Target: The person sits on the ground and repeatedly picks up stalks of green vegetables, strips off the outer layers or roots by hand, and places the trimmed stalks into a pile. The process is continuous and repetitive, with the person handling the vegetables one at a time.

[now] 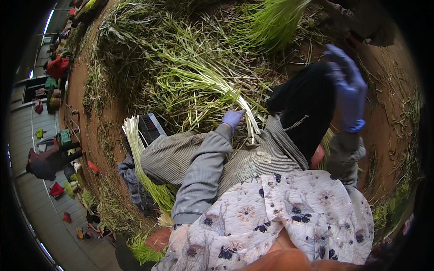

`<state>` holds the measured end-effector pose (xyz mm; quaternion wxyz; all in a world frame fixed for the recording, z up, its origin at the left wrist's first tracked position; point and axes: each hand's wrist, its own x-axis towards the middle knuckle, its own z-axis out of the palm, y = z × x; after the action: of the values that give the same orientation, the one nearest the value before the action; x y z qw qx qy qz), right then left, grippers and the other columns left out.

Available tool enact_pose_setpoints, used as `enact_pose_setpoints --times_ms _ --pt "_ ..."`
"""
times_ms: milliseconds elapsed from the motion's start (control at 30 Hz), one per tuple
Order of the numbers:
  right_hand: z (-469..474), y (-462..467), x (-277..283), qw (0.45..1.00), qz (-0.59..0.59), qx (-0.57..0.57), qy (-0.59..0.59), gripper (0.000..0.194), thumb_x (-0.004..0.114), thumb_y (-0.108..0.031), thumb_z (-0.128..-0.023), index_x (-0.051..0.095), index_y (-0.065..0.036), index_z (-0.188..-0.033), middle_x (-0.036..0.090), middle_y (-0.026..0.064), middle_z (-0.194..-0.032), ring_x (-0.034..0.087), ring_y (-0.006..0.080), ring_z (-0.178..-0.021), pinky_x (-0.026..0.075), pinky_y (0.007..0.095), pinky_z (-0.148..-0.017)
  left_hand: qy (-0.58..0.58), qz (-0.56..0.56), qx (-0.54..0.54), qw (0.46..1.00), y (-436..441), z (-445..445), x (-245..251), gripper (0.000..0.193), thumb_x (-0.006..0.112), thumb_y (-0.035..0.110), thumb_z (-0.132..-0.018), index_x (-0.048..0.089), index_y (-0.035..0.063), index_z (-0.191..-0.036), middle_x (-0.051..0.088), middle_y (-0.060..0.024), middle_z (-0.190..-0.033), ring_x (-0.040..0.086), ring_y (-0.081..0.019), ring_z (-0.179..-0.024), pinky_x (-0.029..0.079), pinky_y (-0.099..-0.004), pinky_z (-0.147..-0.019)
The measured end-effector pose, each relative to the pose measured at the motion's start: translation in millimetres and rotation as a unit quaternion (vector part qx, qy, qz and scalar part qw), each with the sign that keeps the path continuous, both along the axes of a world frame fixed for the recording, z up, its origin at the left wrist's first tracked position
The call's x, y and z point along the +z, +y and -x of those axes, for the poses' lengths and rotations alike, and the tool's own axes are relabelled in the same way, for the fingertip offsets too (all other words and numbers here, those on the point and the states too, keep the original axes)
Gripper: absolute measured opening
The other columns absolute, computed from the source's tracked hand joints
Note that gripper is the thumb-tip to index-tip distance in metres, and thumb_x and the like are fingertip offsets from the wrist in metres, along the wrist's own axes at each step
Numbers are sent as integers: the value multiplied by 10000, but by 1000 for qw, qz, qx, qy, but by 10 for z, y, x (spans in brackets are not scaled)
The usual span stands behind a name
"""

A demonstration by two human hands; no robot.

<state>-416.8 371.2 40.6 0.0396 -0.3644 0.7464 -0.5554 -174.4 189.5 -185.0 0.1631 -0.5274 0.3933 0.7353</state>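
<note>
My left hand [234, 119], in a purple glove, grips a bunch of chive-like greens [234, 91] by the white stems. The stem ends lie over the checked cloth [190, 145] on my lap, and the green leaves spread away over the heap. Blurred and raised beside my dark-trousered knee [305, 95], my gloved right hand [349, 88] has its fingers extended and holds nothing. Against my left thigh, a larger bundle of the same greens [139, 155] stands with its white ends up.
A heap of loose leaves and dry trimmings [152, 61] spreads ahead of me. A black crate-like object [151, 123] sits by my left knee. At the top, another green bunch [274, 23] is near a partly visible person [366, 20]. Other people [47, 164] are far left.
</note>
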Motion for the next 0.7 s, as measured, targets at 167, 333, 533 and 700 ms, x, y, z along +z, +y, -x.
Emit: enact_pose_setpoints --times_ms 167,333,533,700 --pt "-741 -871 -340 963 -194 185 -33 312 609 -260 -797 576 -125 -1075 598 105 -1003 608 244 -810 486 296 -717 -89 88 10 992 391 78 -540 721 687 548 -639 531 -41 -1025 601 -136 -864 590 -206 -691 475 -314 -579" --pt "-826 -831 -742 947 -222 229 -46 325 606 -261 -793 572 -98 -1072 602 102 -1004 604 251 -832 477 296 -727 -127 232 5 964 583 165 -848 495 689 328 -695 585 -81 -953 626 -167 -853 615 -230 -701 477 -305 -626" --pt "-674 -849 -821 950 -239 186 -73 305 615 -238 -787 588 -79 -1045 613 112 -976 600 258 -858 471 307 -742 10 -25 286 958 371 -42 -380 77 466 111 -791 483 37 -803 473 -79 -639 490 -208 -495 486 -384 -498" --pt "-696 -1022 -829 940 -235 238 -59 296 600 -235 -798 588 -62 -1037 621 113 -952 602 240 -849 467 302 -734 151 -123 282 940 94 -481 634 219 526 253 -854 503 41 -902 388 49 -514 352 -67 -395 426 -230 -442"
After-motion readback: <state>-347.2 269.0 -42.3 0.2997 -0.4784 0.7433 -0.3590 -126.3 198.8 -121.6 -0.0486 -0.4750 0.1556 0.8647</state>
